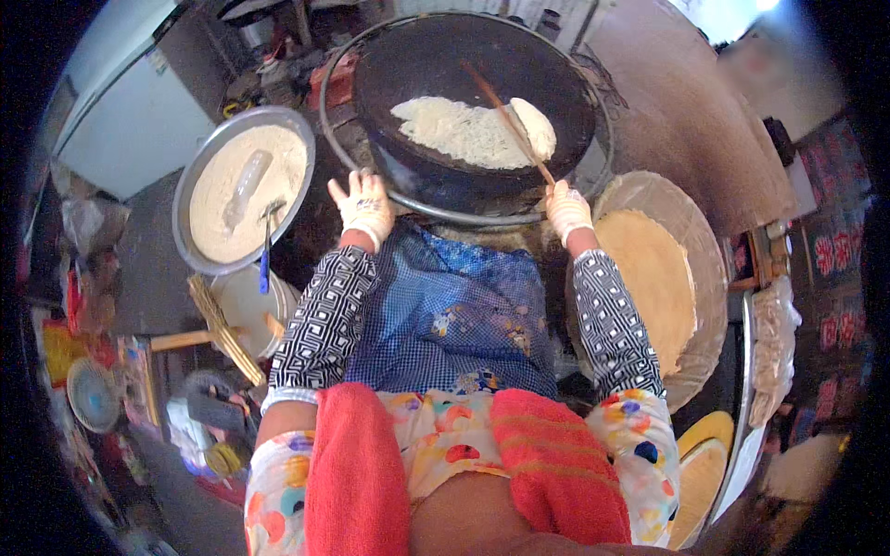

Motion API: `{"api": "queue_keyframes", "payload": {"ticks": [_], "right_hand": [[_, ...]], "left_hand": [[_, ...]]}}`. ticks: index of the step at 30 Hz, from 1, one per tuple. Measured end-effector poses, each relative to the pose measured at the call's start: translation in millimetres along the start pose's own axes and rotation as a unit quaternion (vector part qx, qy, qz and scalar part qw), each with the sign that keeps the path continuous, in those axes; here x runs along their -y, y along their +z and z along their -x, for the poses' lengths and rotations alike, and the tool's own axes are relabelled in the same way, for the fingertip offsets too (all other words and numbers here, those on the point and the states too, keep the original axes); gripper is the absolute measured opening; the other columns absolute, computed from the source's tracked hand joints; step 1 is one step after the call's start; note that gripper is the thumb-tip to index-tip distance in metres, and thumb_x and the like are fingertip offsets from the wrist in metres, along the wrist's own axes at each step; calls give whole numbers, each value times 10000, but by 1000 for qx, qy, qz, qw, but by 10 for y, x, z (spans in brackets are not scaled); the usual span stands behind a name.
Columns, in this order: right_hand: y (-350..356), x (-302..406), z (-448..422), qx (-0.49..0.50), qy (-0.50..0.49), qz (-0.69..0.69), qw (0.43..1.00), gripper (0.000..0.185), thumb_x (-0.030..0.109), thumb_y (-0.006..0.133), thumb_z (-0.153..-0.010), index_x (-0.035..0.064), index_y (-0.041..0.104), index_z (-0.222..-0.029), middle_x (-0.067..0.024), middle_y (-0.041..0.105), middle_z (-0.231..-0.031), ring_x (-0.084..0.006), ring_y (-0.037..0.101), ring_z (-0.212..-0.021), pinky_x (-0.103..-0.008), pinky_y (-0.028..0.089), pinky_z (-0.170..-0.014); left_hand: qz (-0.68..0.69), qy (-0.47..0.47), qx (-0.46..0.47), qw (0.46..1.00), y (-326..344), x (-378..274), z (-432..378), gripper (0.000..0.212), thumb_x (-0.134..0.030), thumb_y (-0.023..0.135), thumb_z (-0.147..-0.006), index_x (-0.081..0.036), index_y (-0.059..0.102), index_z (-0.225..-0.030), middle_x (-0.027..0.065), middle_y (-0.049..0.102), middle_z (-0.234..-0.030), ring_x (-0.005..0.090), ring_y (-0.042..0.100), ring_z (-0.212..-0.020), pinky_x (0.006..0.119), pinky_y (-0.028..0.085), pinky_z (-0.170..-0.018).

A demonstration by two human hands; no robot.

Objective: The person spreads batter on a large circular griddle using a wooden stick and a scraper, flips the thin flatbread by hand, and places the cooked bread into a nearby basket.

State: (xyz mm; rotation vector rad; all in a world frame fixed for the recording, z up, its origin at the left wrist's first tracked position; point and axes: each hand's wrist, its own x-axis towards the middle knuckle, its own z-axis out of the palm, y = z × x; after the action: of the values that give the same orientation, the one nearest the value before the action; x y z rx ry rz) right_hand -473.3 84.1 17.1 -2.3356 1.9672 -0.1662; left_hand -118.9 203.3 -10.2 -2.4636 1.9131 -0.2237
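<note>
My right hand (568,207), in a pale glove, grips the near end of a long thin wooden stick (506,118). The stick slants across a large round black griddle (424,55). Pale batter (459,135) lies spread in an uneven patch on the griddle, and a thicker lump of batter (534,128) sits right of the stick. My left hand (365,207), also gloved, has its fingers apart at the near left of the metal ring (445,211) around the griddle; whether it touches the ring I cannot tell. It holds nothing visible.
At the left, a metal basin (182,229) holds batter and a blue-handled utensil (265,267). Below it are a whisk-like brush (215,320) and a white bucket (243,295). A round thin flatbread (646,278) lies on a plastic-covered round tray (706,333) to the right.
</note>
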Motion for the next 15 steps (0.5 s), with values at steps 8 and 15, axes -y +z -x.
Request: {"api": "queue_keyframes", "payload": {"ticks": [8, 15], "right_hand": [[88, 53, -102, -12, 16, 6, 1000, 410, 372, 425, -982, 18, 632, -975, -286, 662, -950, -454, 629, -952, -529, 492, -831], [263, -824, -206, -61, 42, 84, 994, 353, 394, 459, -969, 65, 583, -935, -271, 672, -874, -440, 664, -820, -555, 518, -725]], "left_hand": [[71, 131, -65, 987, 37, -794, 620, 638, -306, 611, -818, 13, 470, -1352, 177, 453, -1419, 325, 347, -1377, 659, 118, -1121], [31, 164, -98, 981, 35, -782, 458, 536, -205, 518, -863, 24, 473, -1345, 163, 453, -1431, 314, 363, -1372, 653, 139, -1121]]}}
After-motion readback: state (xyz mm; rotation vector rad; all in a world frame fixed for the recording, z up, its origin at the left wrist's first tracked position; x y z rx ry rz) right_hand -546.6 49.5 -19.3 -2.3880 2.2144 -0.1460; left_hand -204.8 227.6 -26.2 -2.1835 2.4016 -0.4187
